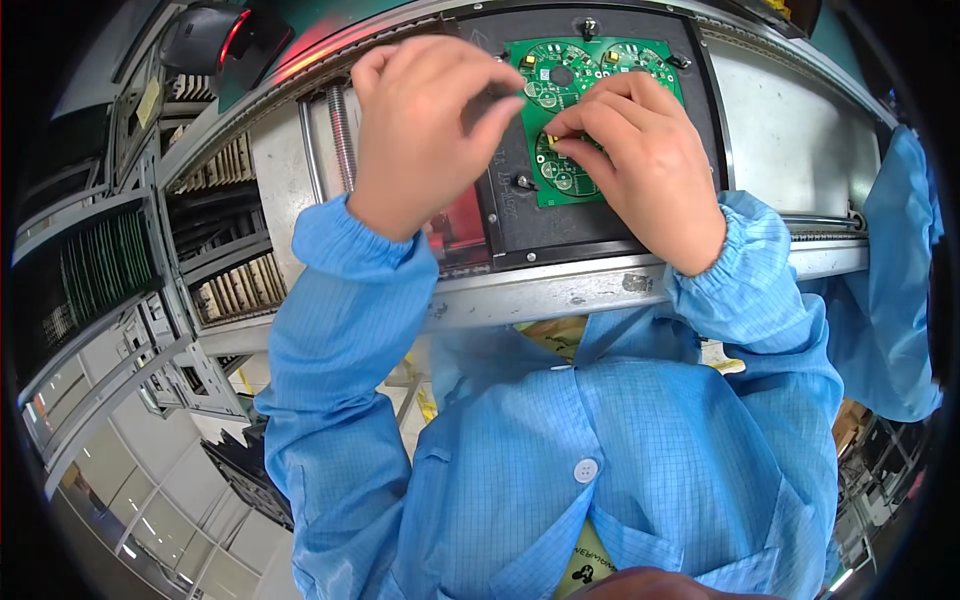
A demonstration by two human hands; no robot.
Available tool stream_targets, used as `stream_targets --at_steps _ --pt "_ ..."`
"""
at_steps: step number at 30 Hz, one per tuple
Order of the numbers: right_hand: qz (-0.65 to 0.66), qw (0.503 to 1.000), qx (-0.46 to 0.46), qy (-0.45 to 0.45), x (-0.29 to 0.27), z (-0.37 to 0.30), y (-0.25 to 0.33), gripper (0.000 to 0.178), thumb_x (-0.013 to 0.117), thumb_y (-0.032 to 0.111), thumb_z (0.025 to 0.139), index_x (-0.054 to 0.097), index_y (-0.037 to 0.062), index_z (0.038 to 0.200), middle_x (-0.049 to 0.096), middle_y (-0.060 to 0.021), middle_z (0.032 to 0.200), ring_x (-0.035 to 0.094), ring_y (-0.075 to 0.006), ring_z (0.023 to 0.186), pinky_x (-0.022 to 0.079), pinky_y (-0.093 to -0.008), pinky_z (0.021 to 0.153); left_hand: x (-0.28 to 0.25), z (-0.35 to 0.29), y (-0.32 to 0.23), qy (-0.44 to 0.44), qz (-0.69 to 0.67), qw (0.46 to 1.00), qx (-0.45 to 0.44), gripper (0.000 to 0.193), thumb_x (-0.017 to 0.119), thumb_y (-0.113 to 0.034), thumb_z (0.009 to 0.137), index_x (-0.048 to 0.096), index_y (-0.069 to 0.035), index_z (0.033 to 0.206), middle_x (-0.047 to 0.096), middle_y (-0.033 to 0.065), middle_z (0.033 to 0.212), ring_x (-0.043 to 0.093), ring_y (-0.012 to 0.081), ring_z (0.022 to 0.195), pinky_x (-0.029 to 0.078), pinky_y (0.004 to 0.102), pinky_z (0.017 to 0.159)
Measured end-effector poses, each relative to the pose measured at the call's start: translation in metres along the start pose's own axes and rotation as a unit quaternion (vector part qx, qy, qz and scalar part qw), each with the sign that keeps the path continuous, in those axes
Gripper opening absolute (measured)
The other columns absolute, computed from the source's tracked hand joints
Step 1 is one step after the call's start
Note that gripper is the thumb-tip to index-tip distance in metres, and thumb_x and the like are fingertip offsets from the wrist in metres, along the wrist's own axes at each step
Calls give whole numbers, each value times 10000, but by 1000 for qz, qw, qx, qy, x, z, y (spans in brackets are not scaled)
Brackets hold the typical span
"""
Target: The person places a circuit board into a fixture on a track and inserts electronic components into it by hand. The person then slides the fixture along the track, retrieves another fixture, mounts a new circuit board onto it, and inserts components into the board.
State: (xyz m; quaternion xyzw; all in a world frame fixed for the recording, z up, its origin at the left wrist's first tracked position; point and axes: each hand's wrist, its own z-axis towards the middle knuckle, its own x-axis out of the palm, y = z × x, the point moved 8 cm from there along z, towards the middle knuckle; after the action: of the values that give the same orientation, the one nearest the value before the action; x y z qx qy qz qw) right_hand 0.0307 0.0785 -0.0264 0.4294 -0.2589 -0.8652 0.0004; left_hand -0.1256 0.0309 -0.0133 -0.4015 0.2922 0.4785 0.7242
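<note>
A green circuit board (530,120) with round printed sections lies in a black fixture plate (515,225), held by small metal clips round its edge. My right hand (645,150) is over the board, thumb and forefinger pinched on a small yellow component (552,141) at the board's surface. Whether that part is seated cannot be made out. At the board's left edge my left hand (425,120) hovers with bent fingers; its thumb and forefinger tips are apart, and nothing shows between them. Similar yellow components (528,61) sit near the top of the board, which my right hand partly covers.
A metal rail (560,292) runs along the near side of the conveyor. To the left are a threaded rod (342,140), a rack of green boards (105,255) and a black device with a red light (215,40). A blue sleeve (895,290) shows at the right.
</note>
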Motion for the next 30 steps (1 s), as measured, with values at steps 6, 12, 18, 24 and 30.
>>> stream_targets --at_steps 6,12,18,24,30 --pt "-53 998 -22 9 13 0 23 206 824 55 774 759 74 968 713 -54 930 662 -266 971 543 -397 843 -14 -41 1 48 -46 998 6 153 846 -180 800 752 -183 921 700 -33 954 640 214 1081 365 454 994" --pt "-84 996 -28 21 27 -1 47 201 828 47 785 763 74 972 711 -37 896 663 -263 955 534 -394 830 -27 -60 6 63 -52 997 -5 160 844 -178 822 768 -160 961 723 -8 1023 642 234 1123 402 405 1000" --pt "-104 993 -39 28 36 0 60 195 825 49 799 769 80 982 718 -37 909 666 -264 951 534 -389 830 -29 -74 13 30 -81 996 1 79 786 -186 859 758 -153 926 682 -13 945 621 214 1063 392 424 971" --pt "-105 994 -32 30 41 -1 65 205 819 56 810 772 82 1008 722 -59 935 668 -280 967 536 -394 842 -31 -84 17 33 -88 996 -5 64 773 -177 861 753 -149 915 678 -14 944 613 214 1069 401 408 972" --pt "-112 992 -44 46 46 -3 64 167 806 99 831 755 104 991 707 -19 917 654 -259 971 512 -401 839 -30 -90 18 29 -102 994 -8 59 770 -165 859 759 -153 916 683 -22 957 612 214 1084 406 410 984"
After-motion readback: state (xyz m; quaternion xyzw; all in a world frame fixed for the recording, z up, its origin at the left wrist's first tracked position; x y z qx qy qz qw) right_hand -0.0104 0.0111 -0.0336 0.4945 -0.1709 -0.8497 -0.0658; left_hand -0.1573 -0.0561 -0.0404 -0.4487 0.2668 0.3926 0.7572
